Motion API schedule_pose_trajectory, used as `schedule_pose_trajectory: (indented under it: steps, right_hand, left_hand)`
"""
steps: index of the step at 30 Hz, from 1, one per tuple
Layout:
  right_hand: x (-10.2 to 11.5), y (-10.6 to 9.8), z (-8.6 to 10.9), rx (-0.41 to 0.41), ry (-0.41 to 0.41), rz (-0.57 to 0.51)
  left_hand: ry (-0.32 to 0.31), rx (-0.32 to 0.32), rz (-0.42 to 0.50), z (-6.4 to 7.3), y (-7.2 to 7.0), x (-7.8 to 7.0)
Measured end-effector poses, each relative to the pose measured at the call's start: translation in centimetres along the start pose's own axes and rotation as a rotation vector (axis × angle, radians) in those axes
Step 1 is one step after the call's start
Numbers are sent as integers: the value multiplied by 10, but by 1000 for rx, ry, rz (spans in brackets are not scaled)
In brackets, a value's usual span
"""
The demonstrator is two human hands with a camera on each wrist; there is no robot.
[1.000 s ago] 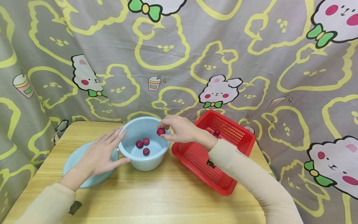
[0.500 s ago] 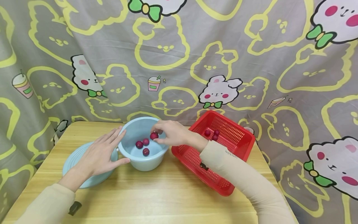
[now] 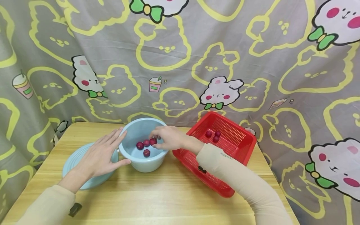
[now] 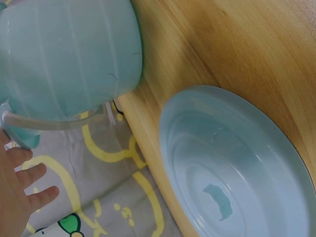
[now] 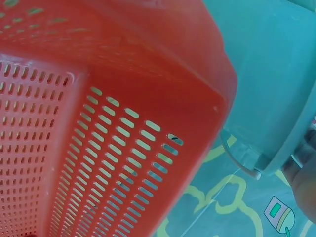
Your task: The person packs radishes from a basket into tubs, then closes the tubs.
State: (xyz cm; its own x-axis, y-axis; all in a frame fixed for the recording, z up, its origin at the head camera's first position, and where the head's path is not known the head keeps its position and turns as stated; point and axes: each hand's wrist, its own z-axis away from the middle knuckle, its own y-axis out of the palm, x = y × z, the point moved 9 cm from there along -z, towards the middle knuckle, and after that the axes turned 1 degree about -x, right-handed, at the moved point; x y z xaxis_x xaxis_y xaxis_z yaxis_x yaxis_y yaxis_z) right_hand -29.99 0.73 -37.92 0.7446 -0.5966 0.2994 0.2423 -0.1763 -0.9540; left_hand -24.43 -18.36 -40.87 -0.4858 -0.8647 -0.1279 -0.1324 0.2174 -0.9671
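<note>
My right hand point(image 3: 172, 137) reaches over the right rim of a light blue bucket point(image 3: 145, 165), pinching a dark red plum point(image 3: 153, 141) low inside it. That plum appears close beside three others, such as the front plum point(image 3: 146, 152), on the bucket's floor. The left hand point(image 3: 102, 153) rests at the bucket's left rim, fingers straight and thumb spread. In the left wrist view its fingers point(image 4: 38, 197) show beside the bucket's handle point(image 4: 54, 123). Only part of the right hand point(image 5: 306, 180) shows at the edge of the right wrist view, behind the bucket rim.
A red perforated basket point(image 3: 233, 131) stands right of the bucket under the right forearm, with three plums point(image 3: 216, 139) inside. The round blue lid point(image 3: 74, 159) lies on the wooden table point(image 3: 146, 200) under the left hand. A patterned curtain point(image 3: 180, 72) hangs behind.
My right hand has moved left and lower into the bucket, carrying the plum down toward the others. Plums in the basket came into view as the forearm shifted. The left hand stayed still.
</note>
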Motion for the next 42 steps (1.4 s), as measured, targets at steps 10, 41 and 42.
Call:
schedule_pose_trajectory:
  steps: [10,41,42]
  right_hand:
    - [2,8,-3,19,-11,29]
    - [0,-11,14,-12,-15,-27]
    - [0,-12,16,-16,-17,-31]
  left_hand:
    - [5,-6,-1,0,1,0]
    - [11,-22,3,1,0,-1]
    - [12,-23,3,1,0,-1]
